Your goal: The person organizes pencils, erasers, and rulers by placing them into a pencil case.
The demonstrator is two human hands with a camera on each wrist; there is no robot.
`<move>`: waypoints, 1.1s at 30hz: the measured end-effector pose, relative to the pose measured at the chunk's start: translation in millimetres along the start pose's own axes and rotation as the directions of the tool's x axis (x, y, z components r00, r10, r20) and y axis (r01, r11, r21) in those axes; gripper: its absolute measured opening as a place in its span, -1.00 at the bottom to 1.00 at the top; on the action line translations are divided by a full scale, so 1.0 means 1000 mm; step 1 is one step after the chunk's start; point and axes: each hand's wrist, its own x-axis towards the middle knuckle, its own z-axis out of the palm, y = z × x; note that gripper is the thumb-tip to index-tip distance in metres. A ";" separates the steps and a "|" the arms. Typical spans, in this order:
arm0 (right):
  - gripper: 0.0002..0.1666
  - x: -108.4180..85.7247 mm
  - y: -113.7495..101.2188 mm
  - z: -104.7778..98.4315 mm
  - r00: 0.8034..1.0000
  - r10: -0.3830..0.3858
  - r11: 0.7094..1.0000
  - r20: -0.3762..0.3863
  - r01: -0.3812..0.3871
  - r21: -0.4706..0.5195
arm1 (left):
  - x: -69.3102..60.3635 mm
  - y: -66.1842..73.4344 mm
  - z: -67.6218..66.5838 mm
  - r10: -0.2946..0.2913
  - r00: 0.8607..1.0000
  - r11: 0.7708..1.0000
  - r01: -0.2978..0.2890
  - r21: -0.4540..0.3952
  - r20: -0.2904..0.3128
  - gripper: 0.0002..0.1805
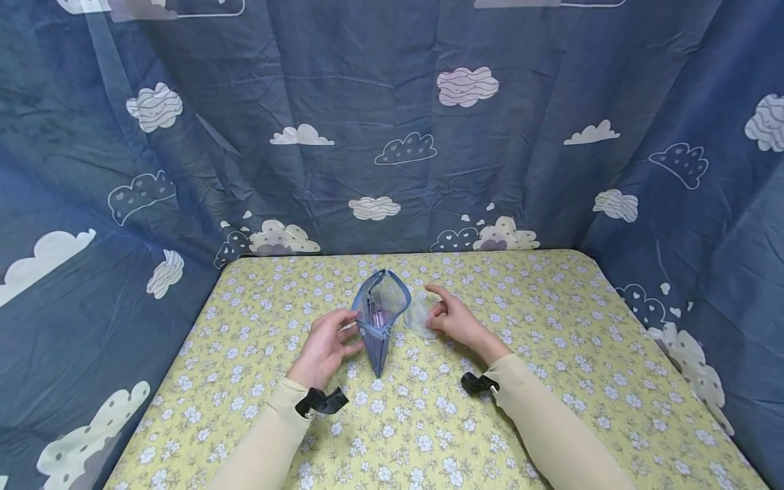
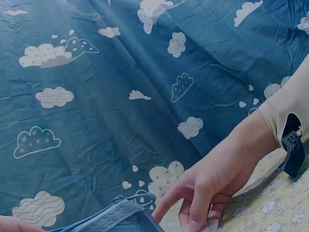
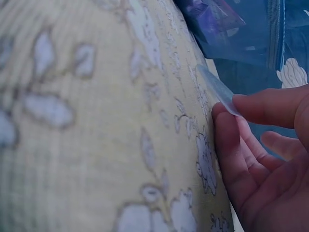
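A blue zipper pouch with see-through sides stands on the cloth, its mouth spread wide. Inside it show pink-purple items and a dark slim thing, their kinds unclear. My left hand holds the pouch's left side, fingers bent about its edge; only a fingertip shows in the left wrist view. To the right of the pouch, my right hand pinches a thin, clear, roundish plastic piece. In the right wrist view the thumb lies over this plastic piece, close to the tabletop.
A yellow flowered cloth covers the table. Dark blue curtains with cloud prints hang behind it and along both sides. Black straps sit at both wrists over the pale sleeves.
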 end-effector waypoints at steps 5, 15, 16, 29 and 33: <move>-0.04 -0.001 -0.001 -0.003 1.000 -0.002 1.000 -0.007 0.002 -0.010 | 0.001 0.000 0.000 0.000 1.000 1.000 0.000 -0.005 -0.002 -0.84; -0.11 -0.006 -0.005 -0.007 0.999 0.040 0.998 -0.022 -0.039 0.050 | 0.000 0.000 0.002 -0.004 1.000 1.000 0.004 -0.005 -0.006 -0.75; -0.12 -0.007 -0.006 -0.007 0.999 0.050 0.997 -0.020 -0.048 0.064 | 0.000 0.000 0.002 -0.005 1.000 1.000 0.005 -0.003 -0.007 -0.75; -0.20 -0.009 -0.012 -0.010 0.995 0.094 0.988 -0.023 -0.090 0.122 | 0.000 0.000 0.002 -0.011 1.000 1.000 0.011 -0.007 -0.011 -0.77; -0.19 -0.008 -0.013 -0.011 0.995 0.103 0.984 -0.009 -0.101 0.144 | 0.000 0.000 0.001 -0.011 1.000 1.000 0.011 -0.022 -0.013 -0.84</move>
